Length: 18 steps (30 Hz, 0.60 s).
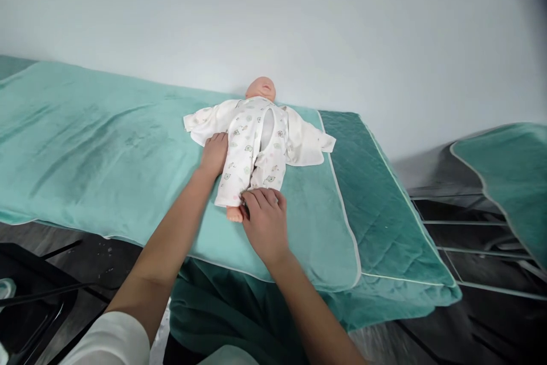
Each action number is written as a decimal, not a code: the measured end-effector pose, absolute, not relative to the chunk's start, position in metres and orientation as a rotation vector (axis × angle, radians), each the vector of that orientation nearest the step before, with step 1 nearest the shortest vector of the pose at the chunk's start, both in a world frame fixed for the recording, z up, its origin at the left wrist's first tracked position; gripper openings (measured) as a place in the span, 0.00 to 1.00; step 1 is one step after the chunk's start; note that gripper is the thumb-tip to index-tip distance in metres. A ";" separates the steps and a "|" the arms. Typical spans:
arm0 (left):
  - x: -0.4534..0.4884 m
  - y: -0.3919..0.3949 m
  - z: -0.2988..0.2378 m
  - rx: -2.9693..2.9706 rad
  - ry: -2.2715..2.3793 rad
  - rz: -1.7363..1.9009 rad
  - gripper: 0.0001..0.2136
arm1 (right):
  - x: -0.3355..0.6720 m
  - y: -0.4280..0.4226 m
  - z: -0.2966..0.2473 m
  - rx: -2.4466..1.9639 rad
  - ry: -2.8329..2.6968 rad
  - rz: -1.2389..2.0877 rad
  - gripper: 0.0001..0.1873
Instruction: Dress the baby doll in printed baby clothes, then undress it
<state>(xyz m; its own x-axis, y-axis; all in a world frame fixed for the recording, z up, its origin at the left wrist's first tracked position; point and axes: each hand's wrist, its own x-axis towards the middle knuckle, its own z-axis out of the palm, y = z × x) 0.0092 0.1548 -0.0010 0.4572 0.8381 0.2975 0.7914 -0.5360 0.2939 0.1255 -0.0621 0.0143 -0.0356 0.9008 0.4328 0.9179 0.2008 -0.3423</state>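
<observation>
A baby doll (261, 89) lies on its back, its head by the wall. Over its body and legs is a white printed baby romper (244, 151), with a gap down the front. A plain white baby top (305, 140) spreads its sleeves out to both sides. My left hand (215, 152) is against the romper's left side at the hip, its fingers bent in and partly hidden. Lower down, my right hand (265, 218) has its fingers curled on the romper's leg cuff, beside one bare doll foot (235, 214). The doll's other foot is hidden.
A green blanket (106, 148) covers the padded bed (376, 200), which runs along a white wall (273, 17). To the right stands a metal rack (474, 222) with green cloth (513, 165) on it. A black chair (32, 296) is at lower left.
</observation>
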 end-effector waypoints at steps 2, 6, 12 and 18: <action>0.009 0.155 -0.001 2.589 1.452 0.621 0.14 | 0.124 -0.058 0.012 -1.684 -1.907 -0.070 0.09; 0.008 0.155 0.001 2.572 1.459 0.621 0.11 | 0.125 -0.056 0.019 -1.584 -1.820 -0.046 0.08; 0.008 0.158 0.002 2.444 1.529 0.674 0.12 | 0.125 -0.068 0.048 -1.283 -1.915 0.004 0.06; 0.007 0.162 -0.004 2.413 1.463 0.789 0.17 | 0.140 -0.081 0.044 -1.272 -1.980 0.151 0.09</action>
